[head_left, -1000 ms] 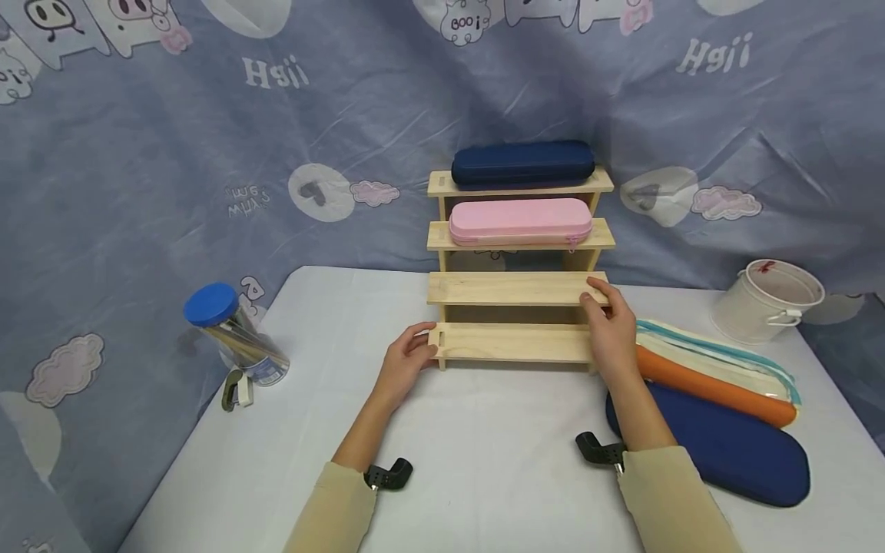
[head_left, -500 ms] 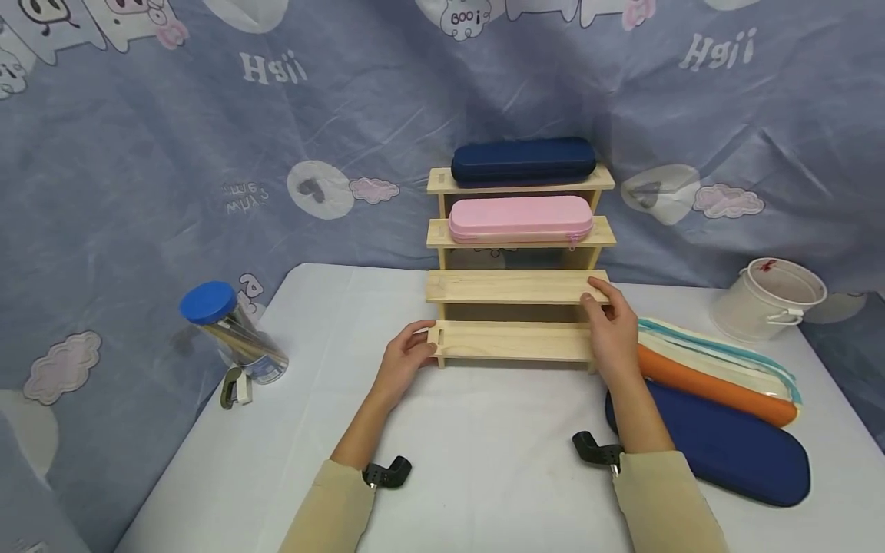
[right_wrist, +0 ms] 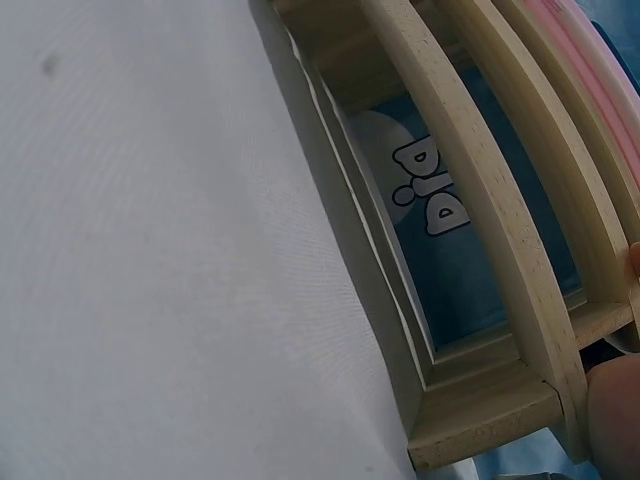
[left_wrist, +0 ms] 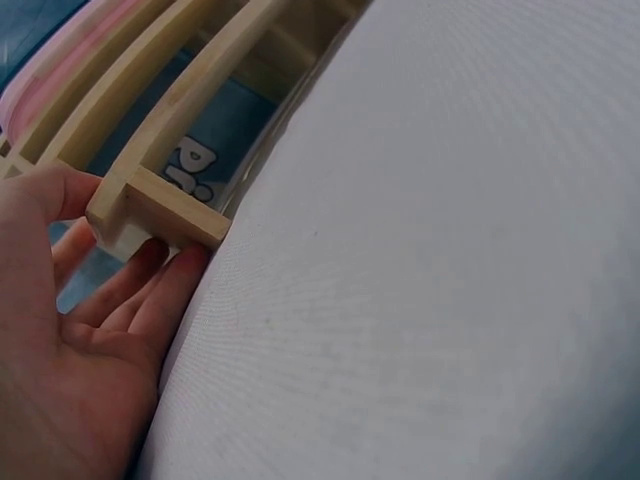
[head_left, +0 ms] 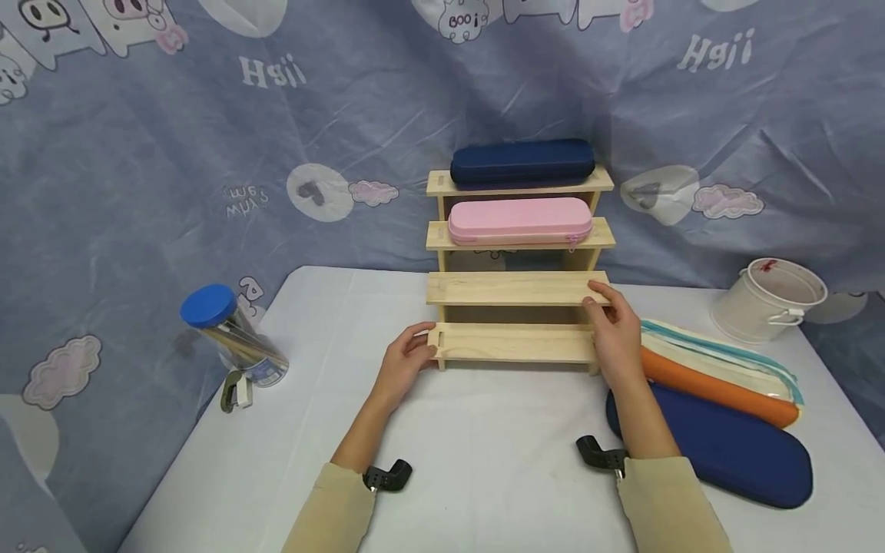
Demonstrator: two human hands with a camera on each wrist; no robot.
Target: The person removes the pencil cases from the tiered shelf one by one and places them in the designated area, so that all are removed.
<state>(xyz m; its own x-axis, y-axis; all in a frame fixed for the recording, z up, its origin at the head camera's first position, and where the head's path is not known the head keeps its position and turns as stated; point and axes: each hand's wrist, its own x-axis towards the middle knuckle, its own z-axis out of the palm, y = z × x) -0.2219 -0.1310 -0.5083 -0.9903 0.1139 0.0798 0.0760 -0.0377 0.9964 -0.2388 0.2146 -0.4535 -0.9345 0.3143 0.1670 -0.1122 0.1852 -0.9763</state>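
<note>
A stepped wooden rack (head_left: 515,288) with several shelves stands at the back of the white table (head_left: 484,461). A navy case (head_left: 522,162) lies on its top shelf and a pink case (head_left: 520,220) on the shelf below. My left hand (head_left: 409,359) grips the left end of the lowest shelf, thumb on top and fingers underneath (left_wrist: 150,290). My right hand (head_left: 611,326) holds the rack's right end, thumb on the second shelf. In the right wrist view the rack's slats (right_wrist: 480,200) run close by, and only a bit of the hand shows at the edge.
Right of the rack lie an orange pouch (head_left: 712,384), a pale cream pouch (head_left: 719,357) and a large navy pouch (head_left: 719,449). A white bucket (head_left: 770,299) stands at the back right. A blue-lidded clear jar (head_left: 231,330) and a small stapler (head_left: 235,390) sit at the left edge.
</note>
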